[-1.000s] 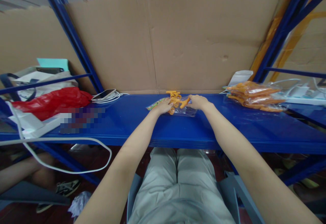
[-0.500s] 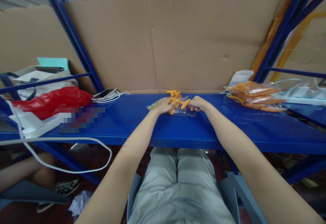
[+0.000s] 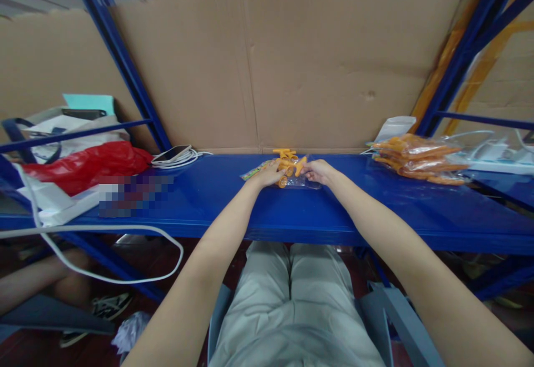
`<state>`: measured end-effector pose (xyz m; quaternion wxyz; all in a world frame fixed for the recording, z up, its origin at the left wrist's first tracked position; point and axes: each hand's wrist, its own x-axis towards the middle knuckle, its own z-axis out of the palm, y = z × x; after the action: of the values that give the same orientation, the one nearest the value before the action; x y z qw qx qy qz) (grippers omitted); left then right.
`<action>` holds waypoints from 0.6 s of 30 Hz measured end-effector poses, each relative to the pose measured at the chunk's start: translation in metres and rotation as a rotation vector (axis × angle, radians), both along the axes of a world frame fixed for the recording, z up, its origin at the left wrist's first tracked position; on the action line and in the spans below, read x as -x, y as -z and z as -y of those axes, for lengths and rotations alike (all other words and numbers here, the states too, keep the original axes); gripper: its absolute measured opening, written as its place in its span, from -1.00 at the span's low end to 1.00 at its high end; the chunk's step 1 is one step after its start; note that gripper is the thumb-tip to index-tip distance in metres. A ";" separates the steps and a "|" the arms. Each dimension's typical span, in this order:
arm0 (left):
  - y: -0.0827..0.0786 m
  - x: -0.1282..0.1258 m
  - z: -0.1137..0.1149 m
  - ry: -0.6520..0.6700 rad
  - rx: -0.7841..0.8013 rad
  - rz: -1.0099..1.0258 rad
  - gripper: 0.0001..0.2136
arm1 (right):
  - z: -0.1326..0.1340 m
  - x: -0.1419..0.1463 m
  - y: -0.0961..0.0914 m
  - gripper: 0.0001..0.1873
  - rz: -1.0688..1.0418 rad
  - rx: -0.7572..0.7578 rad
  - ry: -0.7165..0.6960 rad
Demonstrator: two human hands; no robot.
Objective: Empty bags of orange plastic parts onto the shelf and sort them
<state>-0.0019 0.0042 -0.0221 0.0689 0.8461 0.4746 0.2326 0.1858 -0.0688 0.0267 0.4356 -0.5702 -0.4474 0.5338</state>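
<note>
Near the back of the blue shelf, an orange plastic toy [image 3: 286, 162] with round cup-like ends and T-shaped bars lies on a clear plastic bag [image 3: 308, 181]. My left hand [image 3: 269, 174] rests over its left side, fingers holding it down. At the right, my right hand [image 3: 319, 172] has its thumb and fingers pinched at the tip of an orange bar [image 3: 301, 165]. A colourful printed card [image 3: 252, 171] sticks out to the left from under my left hand. Finer details of the toy are too small to make out.
Bagged orange pieces [image 3: 419, 158] are piled at the right. To the left are a phone [image 3: 175, 153] on a coiled white cable, a red plastic bag [image 3: 92, 164] and a white power strip [image 3: 75, 206]. A cardboard sheet [image 3: 312, 67] stands behind the blue shelf [image 3: 217, 194].
My right hand has shifted slightly left, its fingers less curled and now at the bar's tip. The bar has turned more upright. My left hand has stayed in place.
</note>
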 end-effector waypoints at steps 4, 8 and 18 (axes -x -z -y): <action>-0.007 -0.001 0.007 -0.018 0.085 0.020 -0.52 | -0.001 0.007 0.005 -0.83 -0.057 0.007 0.017; -0.013 -0.003 0.020 -0.165 0.127 0.106 -0.58 | -0.002 0.008 0.007 -0.87 -0.036 0.030 0.038; -0.018 -0.006 0.027 -0.126 0.131 0.100 -0.84 | -0.001 0.011 0.008 -0.85 0.072 -0.052 -0.021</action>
<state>0.0043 -0.0224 -0.0044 0.1329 0.7955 0.5371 0.2469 0.1746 -0.0678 0.0190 0.4284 -0.5728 -0.4826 0.5055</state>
